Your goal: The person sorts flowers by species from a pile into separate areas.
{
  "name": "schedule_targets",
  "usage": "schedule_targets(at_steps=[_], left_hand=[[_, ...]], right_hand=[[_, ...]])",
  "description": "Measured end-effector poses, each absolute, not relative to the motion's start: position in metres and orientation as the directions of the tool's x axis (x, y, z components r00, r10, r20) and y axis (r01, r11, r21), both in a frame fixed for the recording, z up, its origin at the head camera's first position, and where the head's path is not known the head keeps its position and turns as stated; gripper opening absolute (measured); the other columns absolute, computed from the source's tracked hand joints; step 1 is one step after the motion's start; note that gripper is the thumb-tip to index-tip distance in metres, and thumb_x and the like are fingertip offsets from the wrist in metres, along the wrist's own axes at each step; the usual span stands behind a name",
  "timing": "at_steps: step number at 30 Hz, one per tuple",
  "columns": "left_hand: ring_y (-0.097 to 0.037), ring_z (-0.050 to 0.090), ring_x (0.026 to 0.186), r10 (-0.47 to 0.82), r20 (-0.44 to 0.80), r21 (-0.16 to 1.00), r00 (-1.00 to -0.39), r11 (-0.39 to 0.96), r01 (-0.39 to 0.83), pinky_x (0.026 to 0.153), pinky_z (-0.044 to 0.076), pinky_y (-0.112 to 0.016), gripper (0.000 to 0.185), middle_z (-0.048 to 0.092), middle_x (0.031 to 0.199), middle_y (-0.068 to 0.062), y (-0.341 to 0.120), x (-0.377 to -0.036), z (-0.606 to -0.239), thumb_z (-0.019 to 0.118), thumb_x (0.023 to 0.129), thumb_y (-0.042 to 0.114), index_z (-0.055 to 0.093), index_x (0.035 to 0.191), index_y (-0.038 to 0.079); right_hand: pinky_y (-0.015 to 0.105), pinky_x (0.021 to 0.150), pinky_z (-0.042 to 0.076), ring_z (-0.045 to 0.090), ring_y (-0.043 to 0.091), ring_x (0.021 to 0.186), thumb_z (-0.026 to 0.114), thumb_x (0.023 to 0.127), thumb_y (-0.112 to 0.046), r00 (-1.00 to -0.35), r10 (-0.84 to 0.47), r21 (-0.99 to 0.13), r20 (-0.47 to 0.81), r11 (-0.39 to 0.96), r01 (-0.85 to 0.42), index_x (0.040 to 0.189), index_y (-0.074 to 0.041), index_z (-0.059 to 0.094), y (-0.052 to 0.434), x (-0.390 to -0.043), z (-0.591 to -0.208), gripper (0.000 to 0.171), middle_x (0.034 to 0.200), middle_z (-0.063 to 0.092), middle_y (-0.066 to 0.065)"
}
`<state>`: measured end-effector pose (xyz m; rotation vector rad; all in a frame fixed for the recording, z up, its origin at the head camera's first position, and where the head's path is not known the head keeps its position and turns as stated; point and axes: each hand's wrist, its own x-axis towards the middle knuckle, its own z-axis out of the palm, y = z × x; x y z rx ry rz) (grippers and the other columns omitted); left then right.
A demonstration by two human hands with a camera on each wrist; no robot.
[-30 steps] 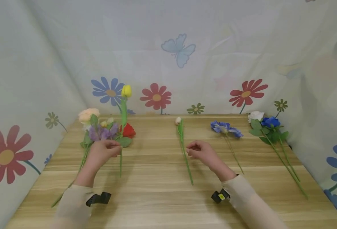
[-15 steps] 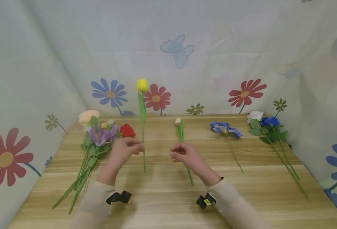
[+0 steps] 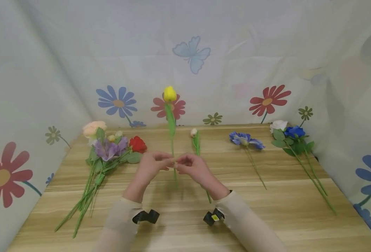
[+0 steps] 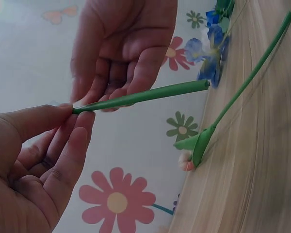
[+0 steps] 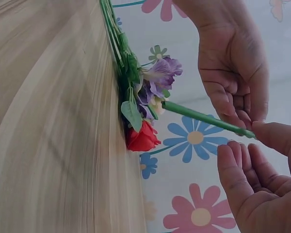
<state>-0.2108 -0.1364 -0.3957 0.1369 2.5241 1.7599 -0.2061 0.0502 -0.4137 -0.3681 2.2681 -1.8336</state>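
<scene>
My left hand (image 3: 154, 165) holds a yellow tulip (image 3: 169, 93) upright above the middle of the wooden table (image 3: 185, 224). Thumb and forefinger pinch its green stem (image 4: 136, 97) low down, in the left wrist view at the left hand (image 4: 70, 114). My right hand (image 3: 188, 164) has come against the same stem from the right. Its thumb tip (image 5: 274, 136) touches the stem (image 5: 203, 116), while its fingers (image 5: 237, 179) curl loosely with a gap to the thumb. The stem's cut end sticks out past both hands.
A bunch with peach, purple and red flowers (image 3: 110, 148) lies at the left. A small white bud (image 3: 194, 132) on a stem lies just behind my hands. Further right lie a violet-blue flower (image 3: 246, 140) and white and blue roses (image 3: 287, 134). Flower-printed cloth walls three sides.
My left hand has carried the yellow tulip from beside the bunch rightward to the table's middle. My right hand has moved left and now touches the stem.
</scene>
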Motion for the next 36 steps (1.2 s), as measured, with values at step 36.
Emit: schedule_targets(at_steps=[36], left_hand=[[-0.031, 0.075, 0.096, 0.273, 0.058, 0.836, -0.96, 0.512, 0.196, 0.082, 0.063, -0.038, 0.031, 0.075, 0.112, -0.026, -0.156, -0.215, -0.397, 0.064, 0.1, 0.016, 0.07, 0.122, -0.005]], right_hand=[[0.032, 0.079, 0.064, 0.067, 0.011, 0.084, 0.065, 0.096, 0.0, -0.973, -0.232, -0.956, -0.004, 0.286, -0.065, 0.112, 0.011, 0.063, 0.082, -0.215, -0.411, 0.02, 0.105, 0.07, 0.023]])
